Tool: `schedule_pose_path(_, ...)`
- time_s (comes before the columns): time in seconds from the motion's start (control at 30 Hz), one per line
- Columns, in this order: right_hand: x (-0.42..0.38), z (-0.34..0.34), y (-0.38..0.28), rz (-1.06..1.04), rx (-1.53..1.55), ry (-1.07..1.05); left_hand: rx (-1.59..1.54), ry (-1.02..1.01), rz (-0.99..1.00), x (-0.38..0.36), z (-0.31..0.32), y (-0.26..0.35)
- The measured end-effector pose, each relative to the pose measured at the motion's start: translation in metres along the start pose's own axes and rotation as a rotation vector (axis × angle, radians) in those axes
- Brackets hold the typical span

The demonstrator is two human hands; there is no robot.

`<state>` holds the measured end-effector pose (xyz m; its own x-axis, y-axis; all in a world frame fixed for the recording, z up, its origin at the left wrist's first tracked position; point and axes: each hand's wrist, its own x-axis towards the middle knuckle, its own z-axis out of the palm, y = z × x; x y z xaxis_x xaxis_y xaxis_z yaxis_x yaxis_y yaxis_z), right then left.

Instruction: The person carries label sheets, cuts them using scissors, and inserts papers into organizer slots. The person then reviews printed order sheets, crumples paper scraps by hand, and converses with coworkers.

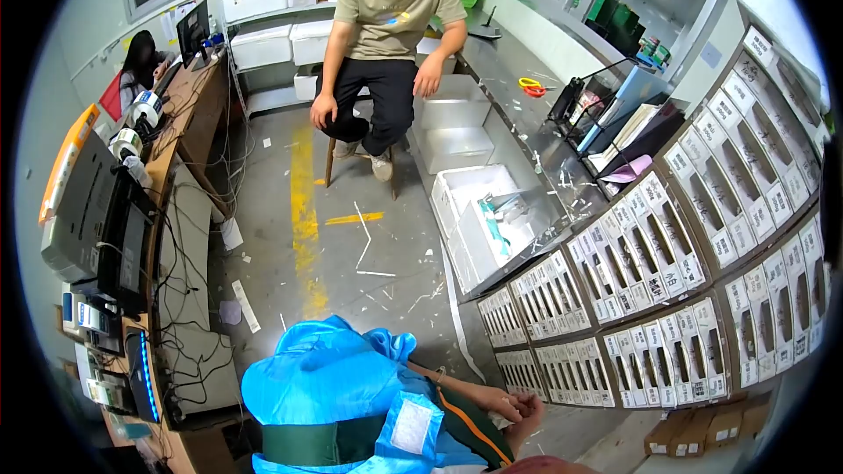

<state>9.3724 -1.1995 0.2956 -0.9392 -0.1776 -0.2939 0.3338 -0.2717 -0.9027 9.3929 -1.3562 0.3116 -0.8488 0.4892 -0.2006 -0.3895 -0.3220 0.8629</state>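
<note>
My left hand [500,403] reaches in from the left at the lower middle, its fingers closed. It meets my right hand [529,414], whose fingers are curled and pressed together. Something small and pale shows just under the hands, too small to name. Beside them is bright blue fabric [320,369] with a dark green band [325,443] and a white patch [411,424]. A dark green sleeve or trouser leg with an orange stripe [474,426] lies below my left forearm.
A seated person [395,26] faces me on a stool; another sits at the left desk [189,92]. Labelled drawer boxes [632,246] line the right. A white foam box [470,189] stands near the bench. Paper scraps litter the floor [342,254].
</note>
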Motion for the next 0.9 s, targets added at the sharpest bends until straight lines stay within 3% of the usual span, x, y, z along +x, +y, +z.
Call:
schedule_pose_path(0.07, 0.003, -0.007, -0.003, 0.142, 0.244, 0.091, -0.001, -0.002, -0.012, 0.006, 0.004, -0.007)
schedule_pose_path(0.17, 0.008, -0.02, 0.0, 0.24, 0.257, 0.064, 0.002, -0.011, -0.023, 0.007, 0.006, -0.009)
schedule_pose_path(0.27, -0.014, 0.008, -0.015, -0.154, -0.412, -0.216, -0.013, -0.014, -0.022, 0.007, 0.004, -0.008)
schedule_pose_path(0.37, 0.031, -0.044, 0.039, 0.071, -0.19, -0.196, -0.013, -0.017, -0.02, 0.007, 0.004, -0.007)
schedule_pose_path(0.4, 0.024, -0.041, 0.038, -0.095, -0.339, -0.234, -0.01, -0.021, -0.024, 0.006, 0.005, -0.008)
schedule_pose_path(0.6, -0.005, -0.022, 0.016, -0.199, -0.453, -0.224, -0.024, -0.053, -0.045, 0.01, 0.006, -0.01)
schedule_pose_path(0.67, -0.001, -0.021, 0.022, -0.167, -0.368, -0.077, -0.023, -0.068, -0.055, 0.011, 0.007, -0.011)
schedule_pose_path(0.77, -0.006, -0.016, 0.024, -0.075, -0.177, -0.068, -0.039, -0.084, -0.068, 0.009, 0.006, -0.009)
schedule_pose_path(0.9, 0.024, -0.057, 0.049, 0.334, 0.042, -0.181, -0.047, -0.104, -0.084, 0.006, 0.004, -0.005)
